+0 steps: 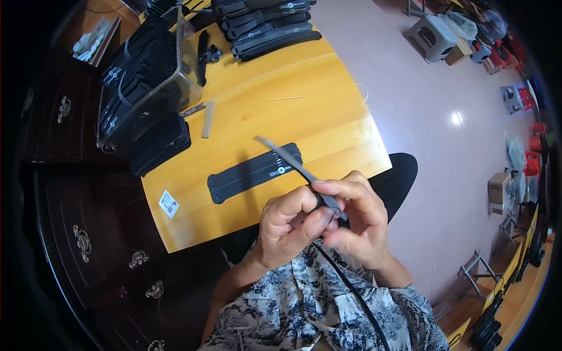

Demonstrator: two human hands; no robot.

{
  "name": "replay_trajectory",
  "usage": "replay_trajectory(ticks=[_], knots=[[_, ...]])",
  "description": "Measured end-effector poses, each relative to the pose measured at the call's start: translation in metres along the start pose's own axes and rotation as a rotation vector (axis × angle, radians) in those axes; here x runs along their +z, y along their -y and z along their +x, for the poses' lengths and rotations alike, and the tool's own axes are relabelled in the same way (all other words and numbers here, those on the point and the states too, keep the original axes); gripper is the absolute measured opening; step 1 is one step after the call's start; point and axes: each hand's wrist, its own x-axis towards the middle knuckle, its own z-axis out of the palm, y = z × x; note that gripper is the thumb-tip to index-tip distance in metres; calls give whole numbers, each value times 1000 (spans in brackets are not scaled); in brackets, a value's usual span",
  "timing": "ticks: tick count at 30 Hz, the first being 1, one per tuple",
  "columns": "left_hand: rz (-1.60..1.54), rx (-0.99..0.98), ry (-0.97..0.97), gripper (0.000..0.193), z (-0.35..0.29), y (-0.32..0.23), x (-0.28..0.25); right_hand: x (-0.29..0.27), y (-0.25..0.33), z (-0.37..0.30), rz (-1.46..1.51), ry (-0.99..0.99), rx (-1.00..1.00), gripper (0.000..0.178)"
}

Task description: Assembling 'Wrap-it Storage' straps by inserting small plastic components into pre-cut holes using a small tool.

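Observation:
Above the near edge of the table, both my hands work close together on a dark strap [295, 164]. Its flat greyish end sticks up and to the left, and a thin black length hangs down across my patterned shirt. My left hand [291, 225] is closed, pinching the strap near its middle. The fingers of my right hand [360, 219] curl round the same spot from the other side, also pinching. A small dark part shows between the fingertips, too covered to make out. Just beyond the hands, a black padded band stack [246, 178] with a small white print lies flat.
A clear plastic bin [186, 88] full of black bands stands at the left, beside a dark pile [161, 146]. More bands are stacked [269, 35] at the back. A beige strip [208, 120], a white label [169, 203] and a thin stick [287, 98] lie on the yellow table [328, 128].

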Motion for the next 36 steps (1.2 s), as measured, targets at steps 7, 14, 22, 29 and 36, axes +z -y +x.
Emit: replay_trajectory(ticks=[7,14,22,29,36], knots=[[41,-166,115,22,4,0,0,-19,4,31,286,-222,451,28],[171,-54,402,20,-29,-9,-10,-262,-108,105,92,-898,94,29],[163,1,34,13,-31,0,-38,-230,-81,119,-154,-911,-346,19],[162,222,-12,20,-24,-7,-53,-72,-121,163,-826,-427,-354,21],[134,232,-108,19,-23,-2,-72,-5,-160,181,-976,-227,-254,18]])
